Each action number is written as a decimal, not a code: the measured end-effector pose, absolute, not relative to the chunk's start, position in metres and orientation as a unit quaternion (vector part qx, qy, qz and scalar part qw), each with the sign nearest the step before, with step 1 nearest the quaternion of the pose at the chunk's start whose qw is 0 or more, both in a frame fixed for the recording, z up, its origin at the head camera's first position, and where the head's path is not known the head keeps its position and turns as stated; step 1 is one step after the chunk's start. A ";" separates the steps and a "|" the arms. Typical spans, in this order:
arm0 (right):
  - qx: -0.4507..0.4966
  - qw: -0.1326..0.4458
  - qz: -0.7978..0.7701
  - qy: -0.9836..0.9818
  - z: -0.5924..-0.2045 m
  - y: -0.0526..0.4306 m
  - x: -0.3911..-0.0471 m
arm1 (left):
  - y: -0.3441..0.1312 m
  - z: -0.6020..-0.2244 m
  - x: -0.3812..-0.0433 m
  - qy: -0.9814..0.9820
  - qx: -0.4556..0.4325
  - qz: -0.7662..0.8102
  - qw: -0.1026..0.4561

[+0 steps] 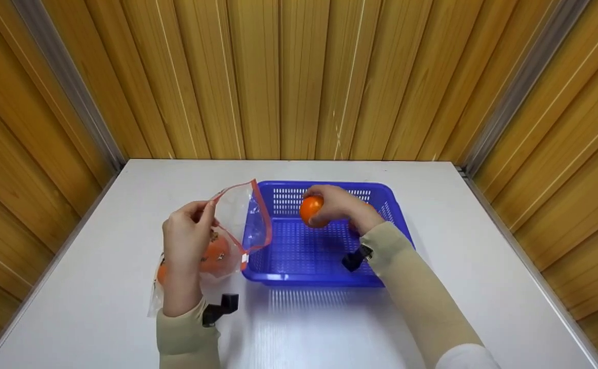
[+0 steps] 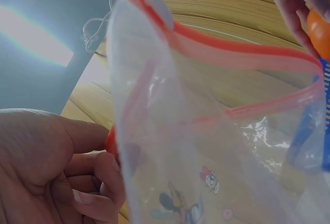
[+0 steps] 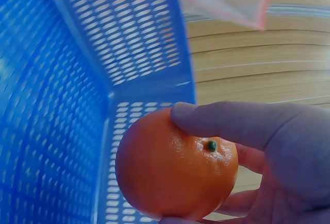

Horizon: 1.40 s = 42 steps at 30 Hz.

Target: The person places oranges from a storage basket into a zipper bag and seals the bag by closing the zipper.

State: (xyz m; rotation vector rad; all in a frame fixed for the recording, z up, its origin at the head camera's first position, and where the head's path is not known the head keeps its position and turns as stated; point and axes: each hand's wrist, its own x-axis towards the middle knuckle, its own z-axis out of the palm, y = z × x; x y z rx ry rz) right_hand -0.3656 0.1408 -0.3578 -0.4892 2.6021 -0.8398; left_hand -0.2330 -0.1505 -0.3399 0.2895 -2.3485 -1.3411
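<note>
My left hand [image 1: 186, 238] pinches the red rim of a clear zip bag [image 1: 232, 215] between thumb and fingers. The bag's mouth gapes toward the basket, and its side carries small cartoon prints. Orange fruit [image 1: 214, 253] shows through the plastic lower down, partly behind the hand. Over the blue basket [image 1: 278, 277], my right hand [image 1: 342, 205] grips an orange [image 3: 175, 167] with a small green stem button. Thumb and fingers wrap its sides, and it hangs above the basket floor. Another round fruit [image 1: 353, 227] lies in the basket, mostly hidden under the right wrist.
Both hands work over a white table [image 1: 99, 271]. Yellow wood-patterned panels [image 1: 299, 77] rise behind it and on both sides. The bag's mouth overlaps the basket's left rim.
</note>
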 end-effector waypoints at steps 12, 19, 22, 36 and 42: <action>-0.138 0.138 -0.450 0.872 -0.334 0.143 -0.343 | -0.149 -0.341 -0.233 -0.843 0.106 -0.483 0.211; -0.116 0.114 -0.545 0.822 -0.333 0.139 -0.328 | -0.150 -0.339 -0.233 -0.842 0.110 -0.485 0.208; -0.124 0.103 -0.575 0.802 -0.335 0.134 -0.321 | -0.149 -0.339 -0.233 -0.842 0.112 -0.487 0.204; -0.187 0.099 -0.593 0.777 -0.345 0.089 -0.290 | -0.150 -0.340 -0.233 -0.845 0.102 -0.473 0.227; -0.206 0.097 -0.575 0.786 -0.348 0.068 -0.281 | -0.149 -0.339 -0.231 -0.846 0.105 -0.475 0.217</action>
